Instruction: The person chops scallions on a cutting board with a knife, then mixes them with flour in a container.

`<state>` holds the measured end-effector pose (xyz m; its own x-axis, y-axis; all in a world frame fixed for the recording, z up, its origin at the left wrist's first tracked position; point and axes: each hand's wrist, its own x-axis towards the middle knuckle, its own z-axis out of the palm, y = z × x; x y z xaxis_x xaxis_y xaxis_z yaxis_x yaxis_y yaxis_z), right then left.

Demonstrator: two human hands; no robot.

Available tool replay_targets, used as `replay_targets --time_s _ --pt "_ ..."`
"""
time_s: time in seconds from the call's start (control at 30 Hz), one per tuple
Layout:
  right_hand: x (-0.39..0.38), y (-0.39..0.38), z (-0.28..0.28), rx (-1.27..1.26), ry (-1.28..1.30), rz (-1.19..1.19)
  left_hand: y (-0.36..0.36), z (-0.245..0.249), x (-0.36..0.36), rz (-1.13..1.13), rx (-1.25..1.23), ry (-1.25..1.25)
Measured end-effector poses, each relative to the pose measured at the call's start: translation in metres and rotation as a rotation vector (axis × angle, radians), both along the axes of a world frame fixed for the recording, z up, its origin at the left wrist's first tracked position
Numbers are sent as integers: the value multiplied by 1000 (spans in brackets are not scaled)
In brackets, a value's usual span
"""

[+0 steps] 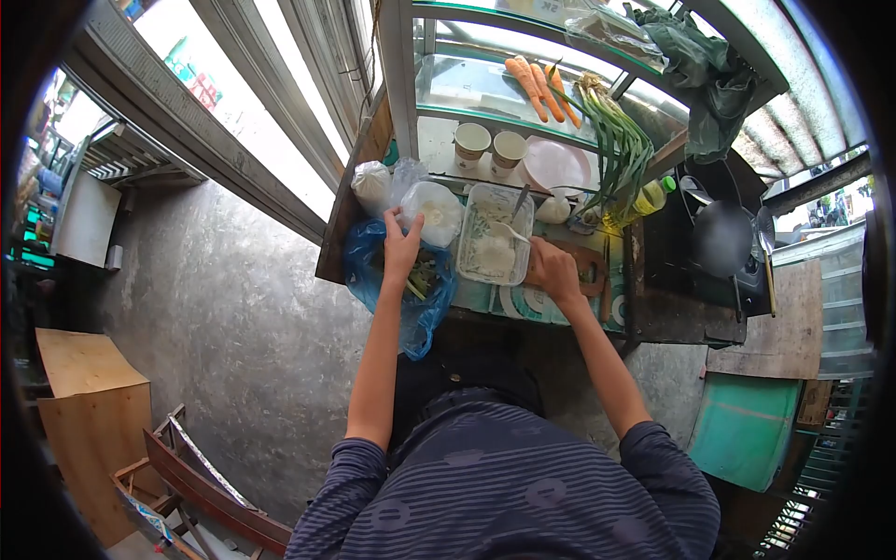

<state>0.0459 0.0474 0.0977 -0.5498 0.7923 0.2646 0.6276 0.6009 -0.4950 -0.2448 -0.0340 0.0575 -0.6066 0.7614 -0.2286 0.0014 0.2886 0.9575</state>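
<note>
My left hand [402, 245] has its fingers bent at the near left edge of a round white container or bag [435, 213], above a blue plastic bag [360, 250] with green leaves in it. To the right, my right hand [554, 270] is closed round the handle end of a white spoon [505, 229], whose bowl end lies over a clear rectangular tub [481, 266]. Pale contents lie in the tub, and a dark-handled utensil [521, 201] rests at its far corner. A brown wooden board [586, 257] sits beside my right hand.
Two paper cups [472, 140] and a pinkish plate [557, 165] stand behind the tub. Carrots [528, 86] and spring onions [620, 140] lie on the glass shelf. A yellow bottle [651, 197] is at the right, near a dark pan [722, 238]. A white bag [371, 185] stands at the left.
</note>
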Motion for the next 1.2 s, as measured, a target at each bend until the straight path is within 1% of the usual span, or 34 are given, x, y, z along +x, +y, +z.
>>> replay_targets --time_s 0.03,0.13,0.23,0.3,0.4,0.47,0.5,0.6,0.7,0.8,0.9,1.0,1.1,1.2 --pt "-4 -2 2 -21 32 -16 -1 -1 0 3 5 3" --pt "-20 5 14 9 18 8 -5 5 1 0 2 -15" --pt "-55 8 24 34 47 133 -5 9 4 2 9 -4" --pt "-87 11 25 63 -13 268 -6 9 5 2 21 13" --pt "-131 22 5 66 -228 323 -9 10 8 -13 45 36" --pt "-146 30 -17 45 -317 307 -13 10 11 -27 56 62" --pt "-153 30 -17 37 -363 302 -15 12 11 -29 64 62" --pt "-164 30 -18 -206 -361 199 -20 17 10 -22 87 39" --pt "-164 34 -37 -390 -201 165 -21 17 9 -14 96 -20" --pt "-153 34 -51 -668 46 113 -19 17 10 -16 81 -37" --pt "-142 32 -47 -1005 211 -50 -17 18 12 -8 79 -29" --pt "-129 29 -38 -1074 297 -80 -18 21 12 -1 92 -30" --pt "-118 30 -36 -1082 350 -129 -19 25 11 -9 107 -42" --pt "-108 31 -33 -1015 388 -92 -18 24 11 4 111 -40"
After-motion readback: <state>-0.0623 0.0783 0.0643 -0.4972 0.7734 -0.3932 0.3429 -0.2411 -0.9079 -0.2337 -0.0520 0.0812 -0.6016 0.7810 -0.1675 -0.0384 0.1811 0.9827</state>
